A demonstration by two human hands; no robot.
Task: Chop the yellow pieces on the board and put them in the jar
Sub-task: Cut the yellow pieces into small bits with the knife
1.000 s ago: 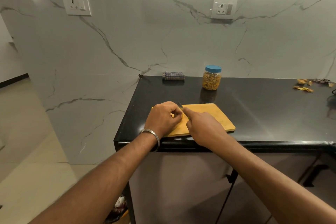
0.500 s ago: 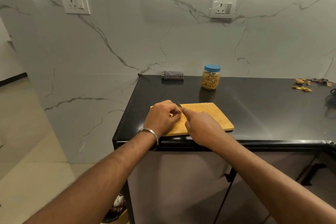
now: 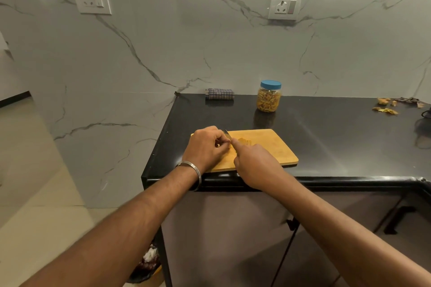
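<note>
Both hands meet over the near-left part of the board [image 3: 268, 147], which lies at the counter's [image 3: 338, 137] front edge. The right hand [image 3: 256, 165] grips a knife [image 3: 227, 134] — only the blade tip shows past the forefinger. The left hand [image 3: 206, 148], fingers curled, pinches the yellow pieces [image 3: 243, 141] beside the blade. Farther back stands the jar [image 3: 268, 96], blue lid on, with a folded cloth [image 3: 219, 93] to its left by the wall.
</note>
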